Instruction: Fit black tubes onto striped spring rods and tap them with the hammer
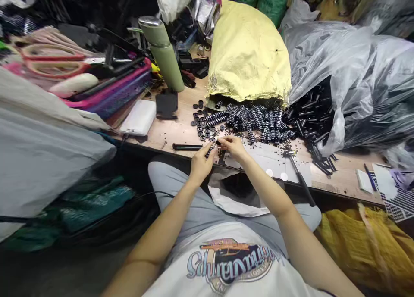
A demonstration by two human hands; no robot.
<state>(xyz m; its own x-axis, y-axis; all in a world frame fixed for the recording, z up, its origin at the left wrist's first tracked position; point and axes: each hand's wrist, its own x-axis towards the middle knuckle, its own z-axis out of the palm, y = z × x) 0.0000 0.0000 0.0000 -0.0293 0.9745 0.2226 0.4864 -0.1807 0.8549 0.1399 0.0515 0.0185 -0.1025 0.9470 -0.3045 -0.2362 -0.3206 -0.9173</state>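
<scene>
My left hand is closed round a short ribbed black-and-silver stack of rings at the near edge of the wooden table. My right hand pinches the other end of that stack, fingertips meeting the left hand's. Just beyond lie loose black rings and a heap of finished ribbed stacks spilling from a yellow sack. A black rod lies left of my left hand.
A clear plastic bag with black tubes fills the right. A hammer rests on white paper right of my hands. A green flask, a white box and pink trays stand left.
</scene>
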